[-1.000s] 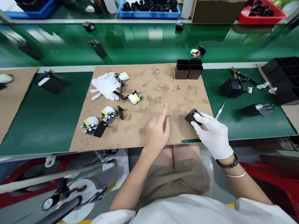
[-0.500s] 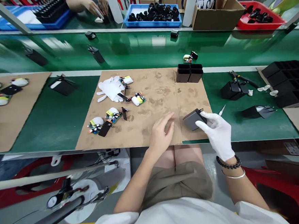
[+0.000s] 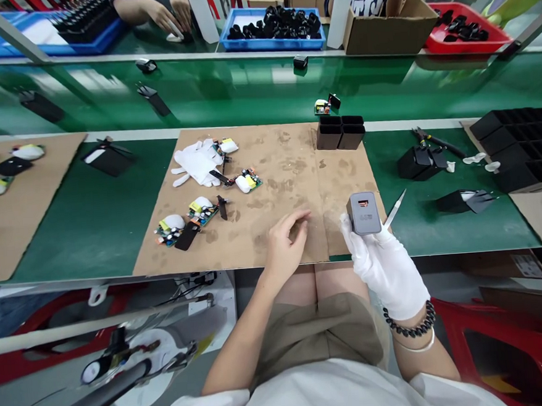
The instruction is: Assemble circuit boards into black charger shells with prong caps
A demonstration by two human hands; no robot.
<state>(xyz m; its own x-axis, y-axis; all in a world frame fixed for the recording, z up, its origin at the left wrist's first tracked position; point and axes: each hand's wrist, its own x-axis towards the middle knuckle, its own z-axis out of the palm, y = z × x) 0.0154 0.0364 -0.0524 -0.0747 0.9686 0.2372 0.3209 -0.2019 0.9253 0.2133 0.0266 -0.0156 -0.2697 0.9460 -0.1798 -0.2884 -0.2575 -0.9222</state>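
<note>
legible text: none | grey charger [image 3: 363, 212] face, 3 o'clock: marks too small | gauge dial [image 3: 90, 371], 8 o'clock: blurred

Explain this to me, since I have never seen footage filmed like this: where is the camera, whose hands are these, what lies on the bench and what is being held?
There is no machine here: a person works with two hands, and the single camera sits on their head, looking forward and down. The right hand, in a white glove, holds up a small grey charger block with a port on its face. The bare left hand rests empty on a brown cardboard sheet. On that sheet lie circuit boards, a spare white glove and black casings. A slim pointed tool lies beside the right hand. Beyond runs a green belt; across it, other people's hands work near a blue bin.
</note>
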